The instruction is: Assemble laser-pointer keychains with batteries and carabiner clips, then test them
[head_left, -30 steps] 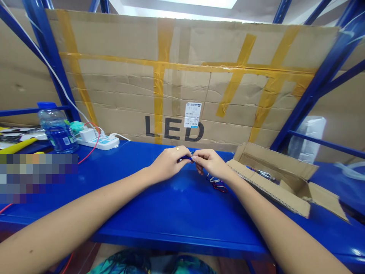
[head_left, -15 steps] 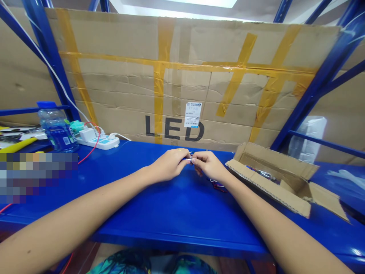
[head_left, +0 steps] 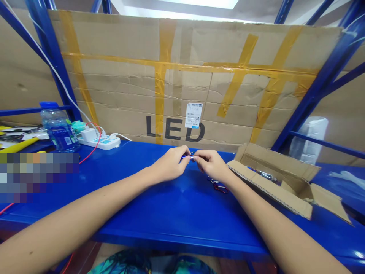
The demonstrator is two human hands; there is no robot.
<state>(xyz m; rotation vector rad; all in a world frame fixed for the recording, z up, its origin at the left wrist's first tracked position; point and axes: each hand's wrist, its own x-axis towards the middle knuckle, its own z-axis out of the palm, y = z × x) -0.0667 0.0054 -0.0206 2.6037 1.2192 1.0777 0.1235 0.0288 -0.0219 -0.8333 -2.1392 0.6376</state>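
**Two Hands Pinch Tiny Part Near Bench's Back Edge**

The left hand (head_left: 171,164) and right hand (head_left: 212,165) both grasp a tiny blue-and-silver metal piece (head_left: 189,157) near the back edge of a glossy blue steel bench (head_left: 142,213). Bare bench stretches frontward; an open brown cardboard box (head_left: 273,182) sits rightward.

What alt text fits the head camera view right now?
The left hand and right hand pinch a small blue-and-metal item above a blue metal workbench. Red and white wire loops lie beyond the right hand, beside an open cardboard box; a power strip and water bottle stand further left.
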